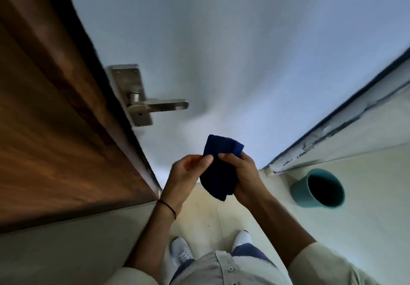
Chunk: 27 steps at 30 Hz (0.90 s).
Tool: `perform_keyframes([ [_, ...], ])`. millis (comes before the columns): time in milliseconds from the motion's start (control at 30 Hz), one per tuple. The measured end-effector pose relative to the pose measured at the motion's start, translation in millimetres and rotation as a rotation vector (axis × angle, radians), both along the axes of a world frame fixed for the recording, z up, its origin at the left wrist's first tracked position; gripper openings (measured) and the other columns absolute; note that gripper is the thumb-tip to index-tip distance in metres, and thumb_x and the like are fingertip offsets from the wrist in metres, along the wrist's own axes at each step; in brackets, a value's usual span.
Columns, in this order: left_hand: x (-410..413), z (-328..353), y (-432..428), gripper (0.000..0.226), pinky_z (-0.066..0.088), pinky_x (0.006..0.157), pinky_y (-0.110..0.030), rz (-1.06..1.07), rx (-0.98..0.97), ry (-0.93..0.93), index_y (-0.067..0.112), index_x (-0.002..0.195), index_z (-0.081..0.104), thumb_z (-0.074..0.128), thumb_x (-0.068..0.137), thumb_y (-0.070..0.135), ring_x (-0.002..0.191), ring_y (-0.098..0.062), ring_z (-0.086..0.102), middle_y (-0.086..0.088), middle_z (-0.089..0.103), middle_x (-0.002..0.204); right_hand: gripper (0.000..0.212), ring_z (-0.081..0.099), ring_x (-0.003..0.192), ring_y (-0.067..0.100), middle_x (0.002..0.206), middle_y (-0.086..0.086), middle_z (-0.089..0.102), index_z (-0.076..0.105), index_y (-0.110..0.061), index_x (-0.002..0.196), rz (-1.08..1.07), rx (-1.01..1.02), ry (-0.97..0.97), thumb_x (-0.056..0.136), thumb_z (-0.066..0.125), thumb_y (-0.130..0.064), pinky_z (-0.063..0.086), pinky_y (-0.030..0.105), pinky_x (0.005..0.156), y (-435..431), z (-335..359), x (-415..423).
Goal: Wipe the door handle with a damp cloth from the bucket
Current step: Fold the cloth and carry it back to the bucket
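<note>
Gripping the folded dark-blue terry cloth (218, 169) below the brushed-steel lever door handle (155, 106), left hand (188, 173) pinches it, right hand (241, 178) clenches it. Overwet cloth could drip; teal bucket (319, 188) stands lower right.

Dim, cool light with soft shadows; wide-angle bending curves the edges, and the whole picture is slightly soft.

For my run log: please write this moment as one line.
hands: left and right hold cloth | handle: untouched | bucket: on floor, at right | stage: before wiping
</note>
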<state>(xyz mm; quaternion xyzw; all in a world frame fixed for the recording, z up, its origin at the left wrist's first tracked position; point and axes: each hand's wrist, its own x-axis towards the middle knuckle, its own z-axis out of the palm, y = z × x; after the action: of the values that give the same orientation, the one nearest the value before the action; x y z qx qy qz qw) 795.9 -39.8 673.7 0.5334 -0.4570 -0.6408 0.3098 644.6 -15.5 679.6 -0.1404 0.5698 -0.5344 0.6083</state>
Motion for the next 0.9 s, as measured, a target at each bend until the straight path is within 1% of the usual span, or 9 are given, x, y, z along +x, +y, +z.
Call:
perform_keyframes([
  [100,-27.1,1.6,7.5,0.028,0.059,0.069,-0.025,-0.073,0.008,0.004,0.011,0.099,0.069,0.075,0.084,0.035,0.087,-0.013,0.072,0.000,0.077,0.094,0.025,0.068,0.097,0.038,0.113,0.023,0.070,0.066,-0.007,0.114,-0.103,0.001,-0.067,0.089,0.062,-0.008,0.053,0.062,0.089,23.5,-0.7,-25.3],
  [233,-77.3,5.8,15.5,0.023,0.057,0.069,-0.023,-0.206,-0.054,-0.004,0.016,0.106,0.066,0.074,0.086,0.023,0.092,-0.014,0.071,-0.002,0.074,0.102,0.029,0.067,0.107,0.039,0.117,0.022,0.070,0.064,-0.008,0.120,-0.183,-0.078,-0.174,0.092,0.064,-0.015,0.054,0.057,0.093,55.0,1.3,-74.8],
  [400,-174.3,8.5,44.4,0.040,0.060,0.089,-0.039,-0.452,-0.055,0.041,0.023,0.118,0.062,0.074,0.081,0.029,0.103,-0.021,0.070,-0.003,0.074,0.111,0.028,0.068,0.107,0.036,0.117,0.017,0.070,0.063,-0.016,0.120,-0.296,-0.153,-0.066,0.095,0.062,-0.030,0.054,0.057,0.093,96.0,4.2,-162.5],
  [467,-218.4,3.8,62.9,0.042,0.059,0.089,-0.037,-0.572,-0.062,0.057,0.028,0.122,0.059,0.074,0.084,0.023,0.104,-0.018,0.070,0.000,0.073,0.113,0.026,0.071,0.102,0.032,0.113,0.011,0.072,0.062,-0.020,0.117,-0.346,-0.126,-0.007,0.097,0.060,-0.035,0.057,0.055,0.089,115.9,2.0,-201.5],
  [533,-265.9,-3.7,84.4,0.046,0.059,0.083,-0.027,-0.667,-0.065,0.054,0.036,0.122,0.055,0.072,0.087,0.012,0.105,-0.011,0.069,0.003,0.072,0.114,0.028,0.071,0.104,0.032,0.115,0.010,0.071,0.060,-0.021,0.120,-0.403,-0.103,0.019,0.098,0.057,-0.038,0.057,0.056,0.088,140.0,-6.3,-244.3],
  [600,-305.5,-13.0,101.9,0.051,0.059,0.077,-0.024,-0.689,-0.049,0.055,0.038,0.123,0.054,0.070,0.087,0.006,0.105,-0.011,0.069,0.004,0.071,0.115,0.030,0.069,0.108,0.032,0.119,0.013,0.069,0.058,-0.016,0.123,-0.459,-0.088,0.035,0.099,0.055,-0.034,0.056,0.055,0.091,162.9,-15.5,-283.5],
  [700,-360.6,-24.3,121.5,0.052,0.062,0.077,-0.031,-0.656,0.026,0.062,0.024,0.131,0.052,0.069,0.087,0.001,0.106,-0.023,0.068,-0.007,0.070,0.120,0.028,0.066,0.110,0.031,0.121,0.019,0.066,0.056,-0.005,0.124,-0.542,-0.059,0.096,0.100,0.055,-0.019,0.056,0.050,0.093,204.3,-28.4,-344.8],
  [800,-403.2,-35.7,128.3,0.050,0.062,0.083,-0.041,-0.638,0.104,0.075,0.021,0.132,0.054,0.068,0.087,0.001,0.106,-0.032,0.067,-0.015,0.070,0.116,0.028,0.063,0.101,0.030,0.116,0.019,0.064,0.055,-0.001,0.123,-0.564,-0.002,0.129,0.096,0.056,-0.007,0.056,0.042,0.080,238.5,-39.3,-397.4],
  [900,-446.5,-54.8,124.5,0.047,0.059,0.086,-0.043,-0.613,0.178,0.078,0.019,0.127,0.059,0.068,0.086,-0.001,0.104,-0.031,0.068,-0.016,0.071,0.112,0.033,0.065,0.096,0.030,0.107,0.018,0.067,0.059,0.000,0.122,-0.558,0.066,0.116,0.089,0.062,-0.004,0.055,0.038,0.075,254.2,-49.9,-443.7],
])
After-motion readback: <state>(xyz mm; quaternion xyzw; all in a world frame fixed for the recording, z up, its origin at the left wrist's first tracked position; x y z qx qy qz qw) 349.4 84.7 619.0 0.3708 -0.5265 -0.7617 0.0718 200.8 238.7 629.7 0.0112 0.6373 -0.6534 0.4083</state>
